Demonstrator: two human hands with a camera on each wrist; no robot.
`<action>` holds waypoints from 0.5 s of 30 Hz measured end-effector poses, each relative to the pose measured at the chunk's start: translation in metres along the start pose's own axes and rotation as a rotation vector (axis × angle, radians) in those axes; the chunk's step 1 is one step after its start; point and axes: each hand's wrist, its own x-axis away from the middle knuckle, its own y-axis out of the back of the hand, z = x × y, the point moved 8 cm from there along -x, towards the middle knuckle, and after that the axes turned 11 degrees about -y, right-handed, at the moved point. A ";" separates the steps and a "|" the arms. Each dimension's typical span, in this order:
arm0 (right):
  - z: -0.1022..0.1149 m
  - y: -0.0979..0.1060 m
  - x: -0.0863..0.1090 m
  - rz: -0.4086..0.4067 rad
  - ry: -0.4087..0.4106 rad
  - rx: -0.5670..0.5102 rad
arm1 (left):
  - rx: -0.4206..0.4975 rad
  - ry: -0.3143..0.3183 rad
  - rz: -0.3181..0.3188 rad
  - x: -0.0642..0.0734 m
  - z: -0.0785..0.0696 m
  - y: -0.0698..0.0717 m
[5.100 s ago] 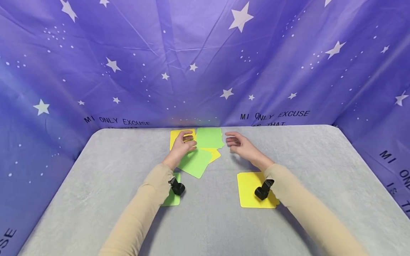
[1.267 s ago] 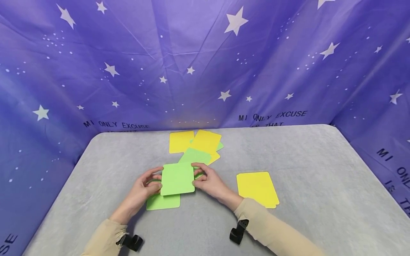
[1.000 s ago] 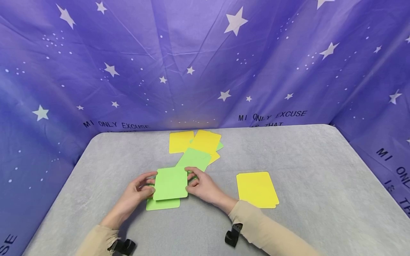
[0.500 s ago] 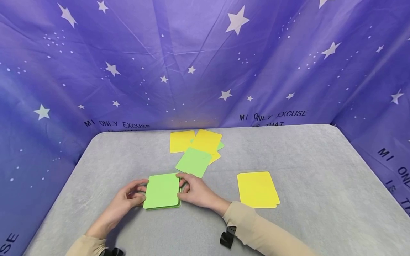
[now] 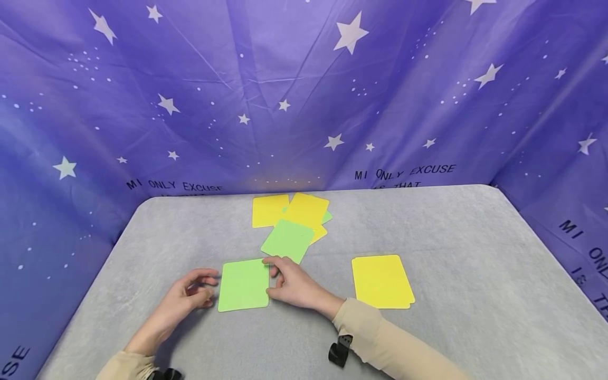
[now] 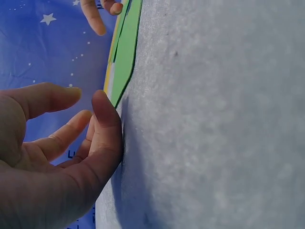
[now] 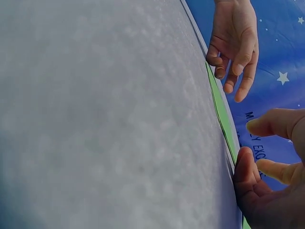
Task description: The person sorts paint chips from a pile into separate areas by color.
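Note:
A square green card (image 5: 243,285) lies flat on the grey table, left of the middle, its edges nearly lined up over another green card beneath. Off its left edge, my left hand (image 5: 182,298) stays a small gap away with loosely bent fingers and nothing in them. My right hand (image 5: 296,285) is at the card's right side, index fingertip at the upper corner and thumb by the edge. In the right wrist view, the thumb and fingers of the right hand (image 7: 274,167) are spread apart next to the green card (image 7: 221,112).
Farther back, a loose overlapping group holds a green card (image 5: 287,240), a tilted yellow card (image 5: 307,210) and another yellow card (image 5: 270,211), with more corners peeking out. To the right lies a slightly offset yellow stack (image 5: 382,281). A starry purple cloth (image 5: 285,137) hangs behind the table.
Both hands brought a green card down and left onto the lower green card. It now lies squared on it, and the left hand has let go. A yellow card now tops the back group.

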 end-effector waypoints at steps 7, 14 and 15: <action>-0.005 0.013 0.002 -0.024 0.006 0.010 | -0.015 -0.006 -0.002 -0.009 -0.007 -0.004; -0.008 0.032 0.003 -0.081 0.001 -0.013 | -0.043 -0.050 0.065 -0.026 -0.018 -0.021; -0.009 0.034 0.003 -0.092 0.001 -0.015 | -0.044 -0.058 0.074 -0.029 -0.019 -0.024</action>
